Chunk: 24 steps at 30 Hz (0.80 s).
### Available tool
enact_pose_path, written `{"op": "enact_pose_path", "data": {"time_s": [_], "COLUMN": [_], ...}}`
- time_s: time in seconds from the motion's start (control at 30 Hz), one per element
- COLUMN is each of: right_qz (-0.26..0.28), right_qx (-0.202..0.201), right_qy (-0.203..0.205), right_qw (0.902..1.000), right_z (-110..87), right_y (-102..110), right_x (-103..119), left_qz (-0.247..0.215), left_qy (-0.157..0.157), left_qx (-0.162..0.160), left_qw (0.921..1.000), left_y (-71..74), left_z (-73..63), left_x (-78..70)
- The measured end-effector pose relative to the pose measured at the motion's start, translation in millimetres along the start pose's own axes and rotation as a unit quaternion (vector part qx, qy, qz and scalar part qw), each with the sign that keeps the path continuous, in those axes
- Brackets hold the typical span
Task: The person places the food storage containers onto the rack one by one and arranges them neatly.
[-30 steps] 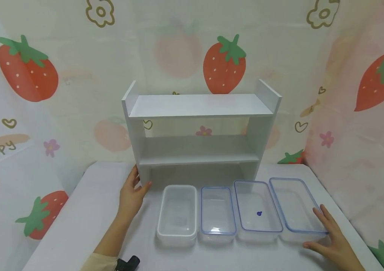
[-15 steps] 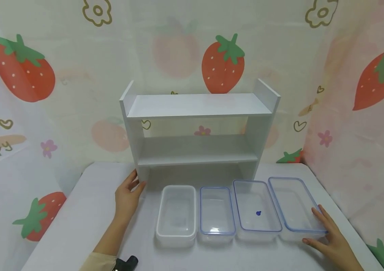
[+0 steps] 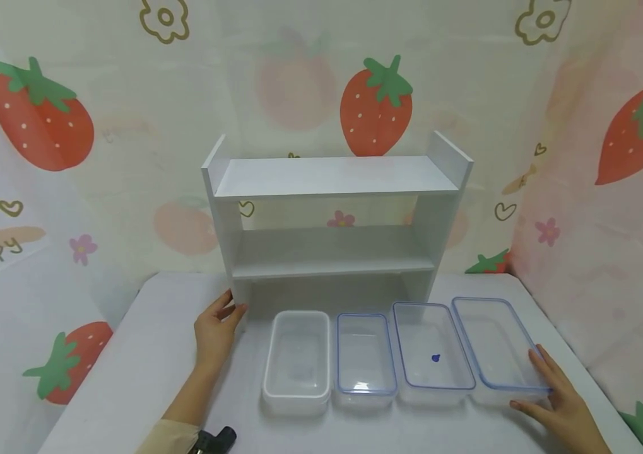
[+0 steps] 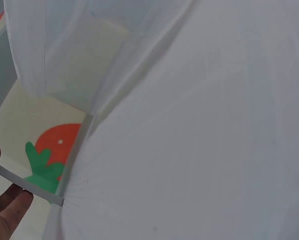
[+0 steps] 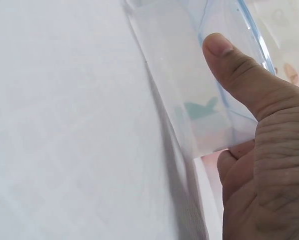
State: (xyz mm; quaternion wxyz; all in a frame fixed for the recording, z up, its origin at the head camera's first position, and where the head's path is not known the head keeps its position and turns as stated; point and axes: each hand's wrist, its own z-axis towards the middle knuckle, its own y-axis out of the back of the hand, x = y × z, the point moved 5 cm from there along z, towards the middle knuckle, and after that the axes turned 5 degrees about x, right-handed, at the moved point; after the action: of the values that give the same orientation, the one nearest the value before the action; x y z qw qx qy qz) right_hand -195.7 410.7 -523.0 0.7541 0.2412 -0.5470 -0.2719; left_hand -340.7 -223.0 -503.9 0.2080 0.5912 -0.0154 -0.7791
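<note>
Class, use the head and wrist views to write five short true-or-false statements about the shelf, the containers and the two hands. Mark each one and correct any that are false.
1. The four containers stand side by side on the white table. True.
2. The left hand grips the white shelf at its left side. True.
3. The right hand rests on top of the shelf. False: it holds the rightmost container.
4. All the containers have blue rims. False: the leftmost container has a whitish rim.
5. The container third from the left shows a small blue mark. True.
</note>
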Motion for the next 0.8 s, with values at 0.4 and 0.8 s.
{"op": "enact_pose_path", "data": {"time_s": [0.4,0.8], "right_qz": [0.062,0.054], "right_qx": [-0.033,-0.091], "right_qy": [0.046,-0.023], "right_qw": [0.9965,0.9941], "right_z": [1.9,-2.2], "right_y": [7.0,11.5], "right_x": [5.0,7.1], "left_qz": [-0.012,-0.017], "left_qy": [-0.006,-0.014], "left_qx": [-0.004,-0.015], "left_qw": [0.9999,0.9996], "left_y": [-1.7,-1.3], "left_z": [1.4,-0.7], "left_x": [3.2,6.5]}}
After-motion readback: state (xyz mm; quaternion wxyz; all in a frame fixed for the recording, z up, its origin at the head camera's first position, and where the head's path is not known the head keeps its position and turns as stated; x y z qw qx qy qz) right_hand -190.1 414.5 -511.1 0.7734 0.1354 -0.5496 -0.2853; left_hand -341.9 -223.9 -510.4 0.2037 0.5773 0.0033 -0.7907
